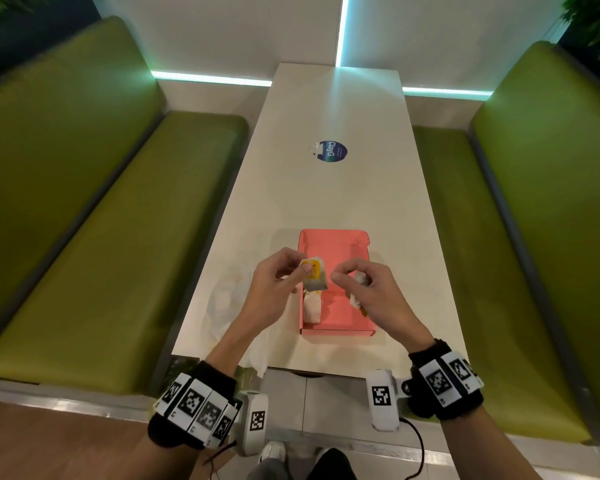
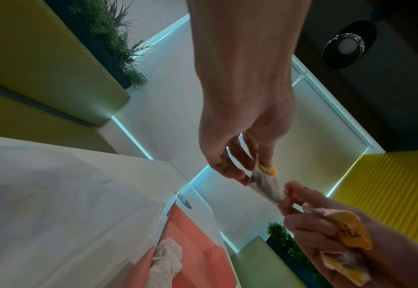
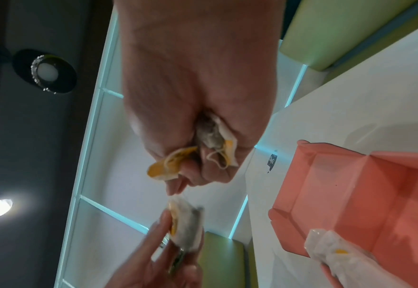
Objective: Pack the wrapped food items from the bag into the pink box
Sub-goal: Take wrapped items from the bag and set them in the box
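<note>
The open pink box (image 1: 336, 317) lies on the table near me, and one wrapped item (image 1: 312, 308) rests at its near left. Above the box, my left hand (image 1: 302, 268) pinches a white and yellow wrapped item (image 1: 314, 275), also seen as the pinched item (image 2: 264, 181) in the left wrist view. My right hand (image 1: 347, 275) curls its lower fingers round a second wrapped item (image 1: 357, 292), the crumpled item (image 3: 215, 140) in its palm. Its thumb and forefinger reach the end of the left hand's item; contact is unclear. The clear bag (image 1: 229, 299) lies flat, left of the box.
The narrow pale table (image 1: 329, 109) runs away from me with a round blue sticker (image 1: 332, 151) at its middle. Green benches (image 1: 118, 216) flank it on both sides. The box's lid (image 1: 333, 240) lies open on the far side.
</note>
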Motion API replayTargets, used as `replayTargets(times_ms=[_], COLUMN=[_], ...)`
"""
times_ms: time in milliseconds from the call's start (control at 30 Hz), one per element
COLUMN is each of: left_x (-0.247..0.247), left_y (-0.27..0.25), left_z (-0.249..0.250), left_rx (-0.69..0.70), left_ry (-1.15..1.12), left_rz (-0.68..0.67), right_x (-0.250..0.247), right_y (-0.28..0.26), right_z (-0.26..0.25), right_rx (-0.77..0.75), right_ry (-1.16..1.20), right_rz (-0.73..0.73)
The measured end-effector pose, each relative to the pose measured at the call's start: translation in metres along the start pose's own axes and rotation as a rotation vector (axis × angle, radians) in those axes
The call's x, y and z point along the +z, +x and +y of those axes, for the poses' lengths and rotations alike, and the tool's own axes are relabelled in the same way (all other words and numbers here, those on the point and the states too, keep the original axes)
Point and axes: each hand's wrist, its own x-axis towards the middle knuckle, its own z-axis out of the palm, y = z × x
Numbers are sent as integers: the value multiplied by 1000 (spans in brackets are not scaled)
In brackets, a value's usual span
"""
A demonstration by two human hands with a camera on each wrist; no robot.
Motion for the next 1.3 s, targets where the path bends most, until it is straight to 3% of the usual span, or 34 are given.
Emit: replayTargets(times_ms=[200, 500, 700, 833, 933, 1033, 1300], left_x=[-8, 2, 2, -1, -5, -9, -12], left_y=[-1, -2, -4, -4, -2, -1, -6], left_z=[2, 8, 13, 13, 9, 8, 21], left_rx=[0, 0, 4, 26, 39, 42, 59], left_ry=[-15, -35, -95, -54, 36, 72, -46], left_rz=[19, 40, 20, 20, 24, 26, -58], right_x=[-13, 27, 34, 30, 22, 11, -3], right_y=[0, -7, -2, -1, -3, -1, 6], right_z=[-9, -11, -13, -16, -24, -28, -25], right_rx=[47, -226, -243, -182, -89, -95, 8], right_ry=[127, -189, -251, -249, -135, -170, 17], right_rz=[33, 124, 187, 135, -6, -97, 54])
